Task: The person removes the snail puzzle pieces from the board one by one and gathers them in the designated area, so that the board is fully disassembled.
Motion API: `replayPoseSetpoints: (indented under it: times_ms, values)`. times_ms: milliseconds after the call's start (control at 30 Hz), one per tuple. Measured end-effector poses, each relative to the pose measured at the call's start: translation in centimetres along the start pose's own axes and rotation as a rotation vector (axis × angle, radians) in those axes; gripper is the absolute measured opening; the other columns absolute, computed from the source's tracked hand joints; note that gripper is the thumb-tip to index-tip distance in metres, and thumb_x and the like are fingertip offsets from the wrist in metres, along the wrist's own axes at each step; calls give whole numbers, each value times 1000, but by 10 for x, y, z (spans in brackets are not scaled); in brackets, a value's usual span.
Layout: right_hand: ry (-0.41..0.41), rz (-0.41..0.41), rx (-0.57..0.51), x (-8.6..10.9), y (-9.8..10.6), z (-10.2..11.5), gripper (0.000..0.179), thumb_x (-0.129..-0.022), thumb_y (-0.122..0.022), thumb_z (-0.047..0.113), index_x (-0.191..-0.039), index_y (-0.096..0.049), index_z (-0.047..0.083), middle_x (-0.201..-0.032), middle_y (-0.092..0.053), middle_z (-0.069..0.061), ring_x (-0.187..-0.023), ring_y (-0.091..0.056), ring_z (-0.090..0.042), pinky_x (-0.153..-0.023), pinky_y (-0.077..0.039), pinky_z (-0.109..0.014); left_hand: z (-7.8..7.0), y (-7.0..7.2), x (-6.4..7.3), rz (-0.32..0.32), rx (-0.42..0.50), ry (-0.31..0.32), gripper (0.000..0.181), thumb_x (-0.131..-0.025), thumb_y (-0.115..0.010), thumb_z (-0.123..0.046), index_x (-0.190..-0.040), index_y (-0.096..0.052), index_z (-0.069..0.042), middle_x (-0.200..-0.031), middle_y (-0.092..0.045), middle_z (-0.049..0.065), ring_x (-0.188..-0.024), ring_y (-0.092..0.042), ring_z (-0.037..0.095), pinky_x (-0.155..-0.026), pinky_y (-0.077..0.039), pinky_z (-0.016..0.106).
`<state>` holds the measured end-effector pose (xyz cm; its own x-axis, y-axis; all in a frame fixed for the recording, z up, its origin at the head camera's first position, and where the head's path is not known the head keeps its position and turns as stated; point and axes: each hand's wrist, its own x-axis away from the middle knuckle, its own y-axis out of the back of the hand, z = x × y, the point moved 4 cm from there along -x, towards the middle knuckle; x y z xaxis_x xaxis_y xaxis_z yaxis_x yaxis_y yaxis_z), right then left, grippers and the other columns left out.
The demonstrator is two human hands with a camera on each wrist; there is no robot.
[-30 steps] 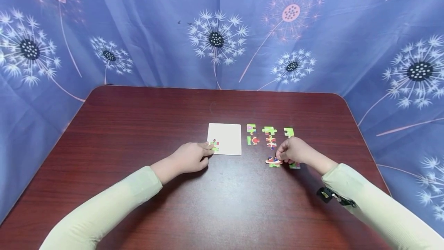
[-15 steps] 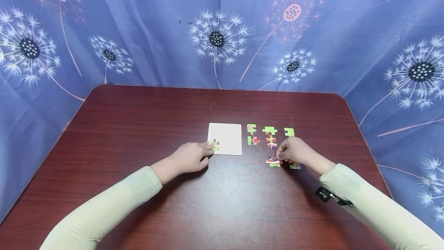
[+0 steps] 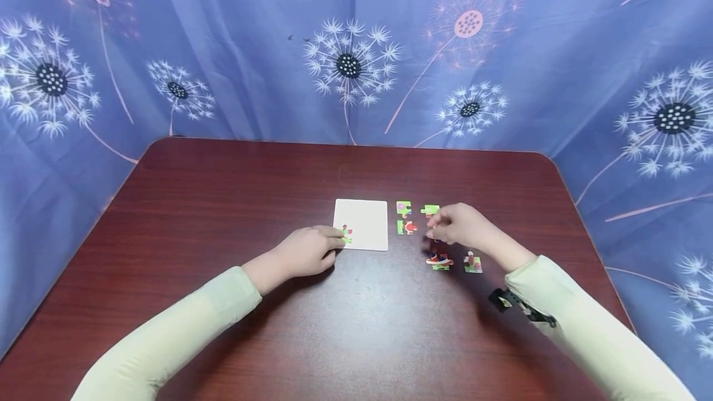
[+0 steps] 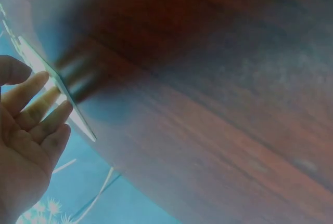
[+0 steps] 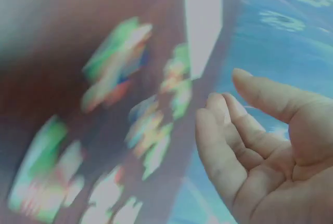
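A white square puzzle board (image 3: 369,218) lies on the table, with one jigsaw piece (image 3: 347,238) at its near left corner. My left hand (image 3: 307,252) rests its fingertips on that corner; in the left wrist view its fingers (image 4: 49,125) lie extended at the edge of the board (image 4: 80,120). Over the loose pieces hovers my right hand (image 3: 466,228), loosely curled. The right wrist view shows nothing between its thumb (image 5: 265,91) and fingers. Close below it lie a jigsaw piece with a red and blue shoe (image 3: 440,261) and a green-and-pink piece (image 3: 473,263).
Several more jigsaw pieces sit right of the board, among them a pink-flowered one (image 3: 403,208), one with a red shape (image 3: 406,228) and a green one (image 3: 429,209). The right hand hides others. A blue dandelion-print cloth (image 3: 250,48) hangs behind the dark red table (image 3: 250,178).
My right hand has left the shoe piece and moved up and slightly left, away from me. The green-and-pink piece is uncovered; the far right piece is hidden. The left hand stays put.
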<state>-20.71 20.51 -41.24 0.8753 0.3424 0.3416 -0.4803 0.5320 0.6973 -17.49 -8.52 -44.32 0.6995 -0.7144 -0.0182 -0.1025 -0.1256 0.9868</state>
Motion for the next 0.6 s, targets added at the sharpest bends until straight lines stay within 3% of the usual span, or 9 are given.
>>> replayPoseSetpoints:
  times_ms: [100, 267, 500, 600]
  values:
    - [62, -42, -90, -5, -6, 17, 29, -93, -69, 16, -113, -70, -4, -95, -77, -13, -76, -68, -17, -72, -57, -30, -1, 0, 0, -2, -9, -7, 32, -91, -62, -12, -119, -76, -7, -129, -73, 10, -121, -70, 26, -103, -56, 41]
    - [85, -89, -216, -17, -30, 37, 31, -95, -67, 14, -118, -69, -7, -102, -76, -19, -84, -74, -28, -81, -62, -34, -2, -1, 1, -19, -15, -4, 30, -91, -62, -12, -118, -76, -7, -128, -73, 10, -120, -70, 27, -102, -57, 41]
    - [35, -79, -413, -38, -68, 52, 33, -95, -65, 12, -121, -68, -9, -110, -72, -20, -87, -69, -13, -84, -63, -33, -1, -1, 2, -46, -2, 23, 27, -92, -63, -14, -114, -77, -10, -128, -72, 10, -119, -71, 27, -98, -58, 41]
    - [20, -77, -465, -44, -78, 55, 35, -96, -64, 10, -124, -66, -10, -114, -71, -23, -92, -69, -15, -85, -63, -32, 2, 1, 4, -58, -4, 31, 26, -92, -64, -14, -114, -77, -10, -128, -73, 10, -118, -71, 26, -98, -59, 42]
